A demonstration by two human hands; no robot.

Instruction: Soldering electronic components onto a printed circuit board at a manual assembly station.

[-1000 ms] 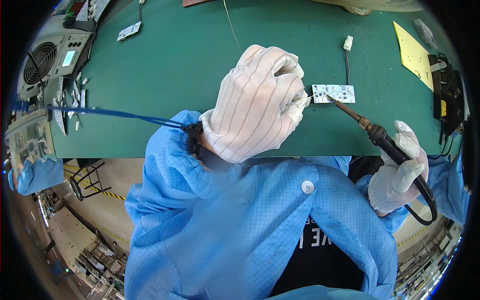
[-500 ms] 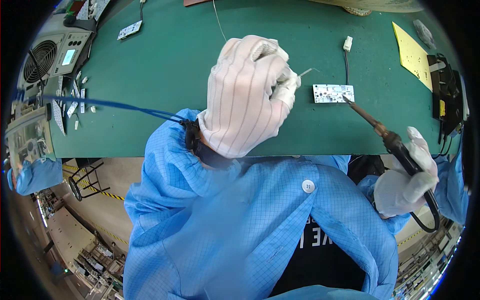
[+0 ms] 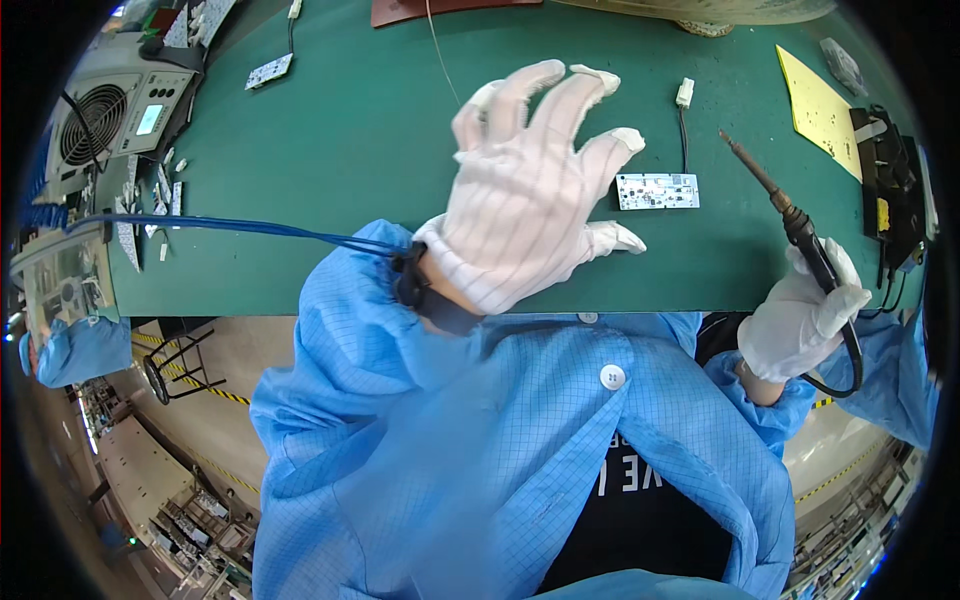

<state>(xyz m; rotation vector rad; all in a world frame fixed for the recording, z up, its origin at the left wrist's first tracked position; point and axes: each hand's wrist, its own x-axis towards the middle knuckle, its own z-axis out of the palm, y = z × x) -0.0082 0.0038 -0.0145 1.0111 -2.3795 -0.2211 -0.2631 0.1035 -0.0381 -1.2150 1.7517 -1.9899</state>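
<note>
My left hand (image 3: 535, 185), in a striped white glove with a dark strap at the wrist, hovers over the green bench, fingers spread. A thin solder wire (image 3: 440, 55) comes down from the far side and disappears behind its outer fingers. Just right of the thumb and forefinger lies a small white circuit board (image 3: 657, 191), its dark leads running back to a white connector (image 3: 685, 93). The gloved right hand (image 3: 805, 310) grips a soldering iron (image 3: 810, 245). The iron's brown tip points far and left, apart from the board.
At the left stand a grey fan-fitted unit (image 3: 120, 115) and scattered board pieces (image 3: 150, 205). A blue cord (image 3: 250, 225) stretches to my left wrist. Another wired board (image 3: 269, 72) lies far left. A yellow sheet (image 3: 818, 110) and black holder (image 3: 885, 180) sit at the right.
The left hand has gone from a pinch to spread fingers. My right hand has drawn the iron's tip off the board, up and to the right.
</note>
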